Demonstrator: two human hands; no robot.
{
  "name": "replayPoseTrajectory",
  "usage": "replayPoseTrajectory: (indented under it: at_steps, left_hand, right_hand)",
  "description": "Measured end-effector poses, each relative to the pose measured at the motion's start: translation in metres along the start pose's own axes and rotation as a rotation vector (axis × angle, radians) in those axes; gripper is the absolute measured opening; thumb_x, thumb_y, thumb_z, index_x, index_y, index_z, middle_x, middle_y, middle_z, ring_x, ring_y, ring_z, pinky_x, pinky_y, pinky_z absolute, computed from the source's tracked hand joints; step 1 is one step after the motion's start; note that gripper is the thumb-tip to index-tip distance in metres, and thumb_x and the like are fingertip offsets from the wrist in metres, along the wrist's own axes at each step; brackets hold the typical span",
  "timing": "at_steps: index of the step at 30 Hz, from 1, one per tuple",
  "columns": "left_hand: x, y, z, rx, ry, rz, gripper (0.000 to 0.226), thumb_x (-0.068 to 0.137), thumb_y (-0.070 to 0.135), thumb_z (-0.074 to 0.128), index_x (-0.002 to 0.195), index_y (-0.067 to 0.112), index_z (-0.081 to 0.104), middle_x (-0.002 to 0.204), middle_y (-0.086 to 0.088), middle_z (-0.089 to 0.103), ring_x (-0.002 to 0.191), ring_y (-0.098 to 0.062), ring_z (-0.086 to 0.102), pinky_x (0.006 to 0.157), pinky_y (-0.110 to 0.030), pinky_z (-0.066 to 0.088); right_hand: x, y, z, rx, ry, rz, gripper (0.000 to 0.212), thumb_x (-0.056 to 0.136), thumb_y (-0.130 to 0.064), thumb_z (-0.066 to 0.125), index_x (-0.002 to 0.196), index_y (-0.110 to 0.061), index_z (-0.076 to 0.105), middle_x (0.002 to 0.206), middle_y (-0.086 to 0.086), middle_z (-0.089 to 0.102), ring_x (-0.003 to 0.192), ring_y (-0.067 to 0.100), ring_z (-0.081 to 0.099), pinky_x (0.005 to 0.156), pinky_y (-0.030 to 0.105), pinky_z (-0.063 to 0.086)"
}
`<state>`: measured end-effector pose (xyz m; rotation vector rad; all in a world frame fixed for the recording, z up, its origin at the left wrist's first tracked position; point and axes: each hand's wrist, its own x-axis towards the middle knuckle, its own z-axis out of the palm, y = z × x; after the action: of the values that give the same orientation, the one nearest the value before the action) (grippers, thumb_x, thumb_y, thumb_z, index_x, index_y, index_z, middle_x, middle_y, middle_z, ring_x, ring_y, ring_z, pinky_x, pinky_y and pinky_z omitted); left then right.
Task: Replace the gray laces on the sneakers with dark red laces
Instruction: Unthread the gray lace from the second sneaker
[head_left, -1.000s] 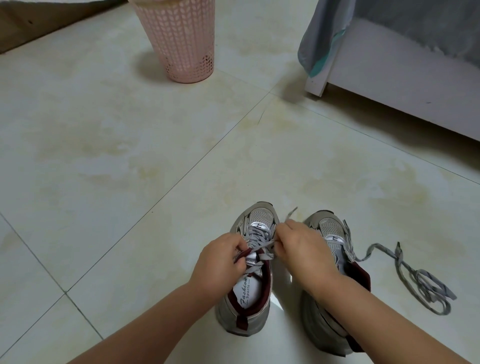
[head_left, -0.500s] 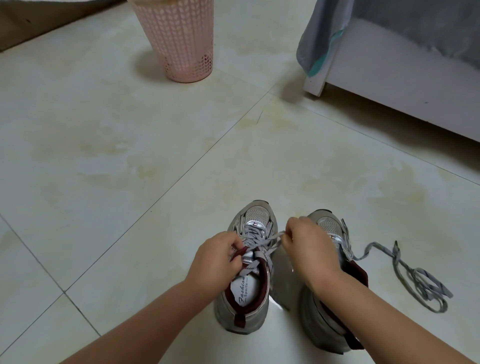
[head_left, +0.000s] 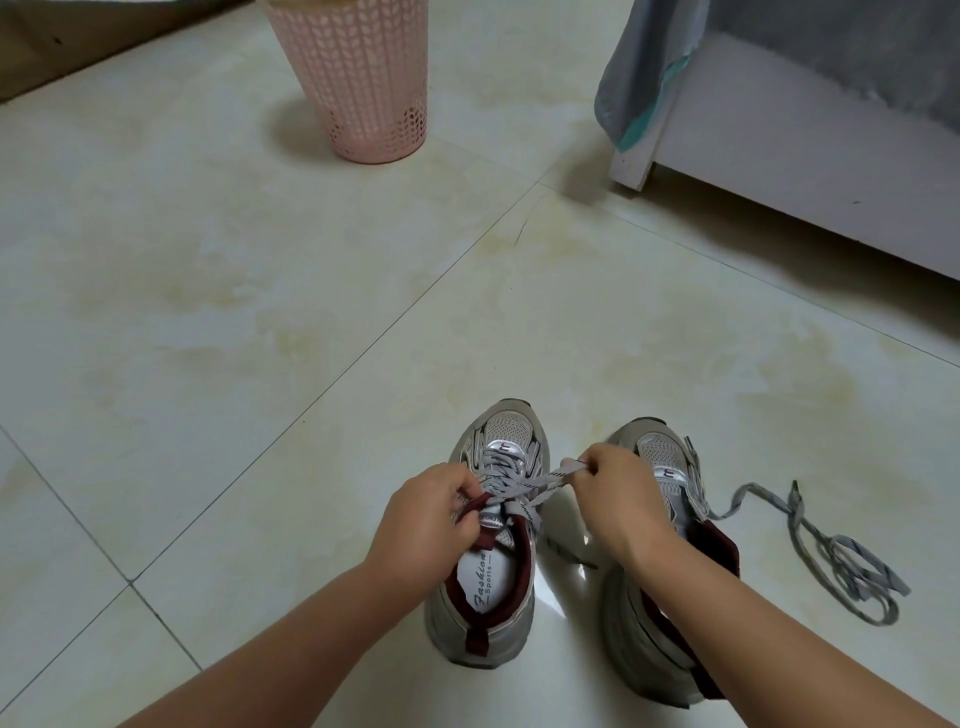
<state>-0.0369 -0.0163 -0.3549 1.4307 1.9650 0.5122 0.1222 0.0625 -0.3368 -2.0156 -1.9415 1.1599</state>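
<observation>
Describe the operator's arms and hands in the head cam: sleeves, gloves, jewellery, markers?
Both forearms are bare up to the frame edge; no sleeve is in view. The left hand and right hand are bare: no gloves. No rings, watch, wristband or tracking markers are visible on the sides facing the camera. No cables or straps. Palms are turned away, so those sides can't be checked.

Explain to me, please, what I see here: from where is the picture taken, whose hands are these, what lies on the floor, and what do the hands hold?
There is no machine: a camera worn on a person's head looks down at that person's bare hands. Two gray sneakers stand on the tiled floor. The left hand grips the left sneaker at its tongue. The right hand pinches its gray lace, drawn sideways. The right sneaker trails a loose gray lace over the floor. Farther off stands a pink basket.
</observation>
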Motion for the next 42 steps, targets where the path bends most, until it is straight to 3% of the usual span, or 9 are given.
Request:
replayPoseTrajectory:
  at_steps: [3,7,10,12,16,20,26,38,42]
  left_hand:
    - [-0.001,0.000,-0.001,-0.005,0.004,0.003,0.025,0.077,0.012,0.062,0.074,0.034,0.051,0.077,0.012,0.057,0.071,0.003,0.051,0.059,-0.008,0.035]
    - [-0.002,0.001,-0.002,-0.014,0.002,-0.006,0.026,0.077,0.011,0.061,0.073,0.034,0.051,0.072,0.015,0.054,0.068,0.006,0.052,0.059,-0.006,0.035]
    - [-0.003,-0.002,-0.004,0.004,0.004,-0.007,0.021,0.078,0.011,0.059,0.077,0.031,0.053,0.080,0.011,0.056,0.073,-0.001,0.051,0.059,-0.008,0.033]
    - [-0.003,-0.004,-0.004,0.007,0.009,-0.011,0.022,0.078,0.009,0.059,0.077,0.030,0.053,0.082,0.009,0.058,0.075,-0.004,0.052,0.060,-0.010,0.035]
    - [-0.004,-0.007,-0.004,-0.014,0.019,-0.030,0.022,0.077,0.011,0.062,0.077,0.032,0.054,0.083,0.007,0.062,0.076,-0.004,0.056,0.066,-0.015,0.041]
    - [-0.006,-0.008,-0.003,-0.060,0.035,-0.067,0.014,0.076,0.017,0.067,0.080,0.024,0.056,0.080,0.006,0.061,0.079,-0.009,0.058,0.070,-0.024,0.046]
    - [-0.006,-0.008,-0.002,-0.063,0.032,-0.066,0.027,0.072,0.015,0.069,0.066,0.032,0.048,0.081,0.004,0.062,0.082,-0.012,0.059,0.075,-0.031,0.049]
    - [-0.006,-0.008,-0.004,-0.060,0.034,-0.067,0.028,0.075,0.016,0.067,0.065,0.033,0.047,0.078,0.006,0.062,0.079,-0.007,0.057,0.069,-0.020,0.042]
    - [-0.008,-0.010,-0.004,-0.083,0.034,-0.075,0.023,0.076,0.015,0.065,0.068,0.029,0.050,0.074,0.006,0.062,0.075,-0.008,0.059,0.066,-0.020,0.043]
  right_hand:
    - [-0.008,-0.005,0.011,0.181,-0.209,0.088,0.035,0.086,-0.035,0.060,0.064,-0.009,0.054,0.061,0.009,0.057,0.061,0.028,0.059,0.063,0.038,0.053]
    - [-0.011,-0.005,0.018,0.386,-0.361,0.174,0.028,0.089,-0.016,0.062,0.065,-0.005,0.054,0.051,0.008,0.050,0.040,0.017,0.047,0.047,0.027,0.045]
    - [0.000,0.001,0.010,0.147,-0.157,0.090,0.022,0.090,-0.014,0.056,0.069,-0.009,0.055,0.069,0.009,0.057,0.066,0.026,0.057,0.068,0.038,0.052]
    - [0.007,0.001,-0.005,-0.132,-0.071,0.022,0.012,0.090,-0.012,0.051,0.087,-0.005,0.060,0.086,0.010,0.059,0.085,0.029,0.058,0.071,0.032,0.044]
    - [0.005,-0.004,-0.019,-0.579,-0.258,-0.117,0.021,0.085,-0.008,0.054,0.103,-0.005,0.064,0.106,0.011,0.065,0.098,0.027,0.060,0.073,0.028,0.044]
    - [-0.009,-0.020,-0.010,-0.551,-0.302,-0.225,0.037,0.088,-0.018,0.050,0.124,-0.013,0.056,0.126,0.010,0.056,0.119,0.028,0.050,0.097,0.036,0.044]
    - [-0.009,-0.040,0.023,-0.335,-0.138,-0.477,0.022,0.091,-0.018,0.047,0.102,-0.017,0.066,0.106,0.006,0.065,0.102,0.027,0.057,0.081,0.032,0.044]
    - [0.004,-0.045,0.032,-0.473,-0.277,-0.489,0.020,0.083,-0.006,0.051,0.094,-0.005,0.067,0.100,0.013,0.066,0.097,0.029,0.059,0.078,0.032,0.044]
    - [0.002,-0.038,0.033,-0.296,-0.244,-0.434,0.011,0.086,-0.009,0.047,0.081,-0.009,0.057,0.088,0.012,0.060,0.081,0.025,0.053,0.068,0.030,0.036]
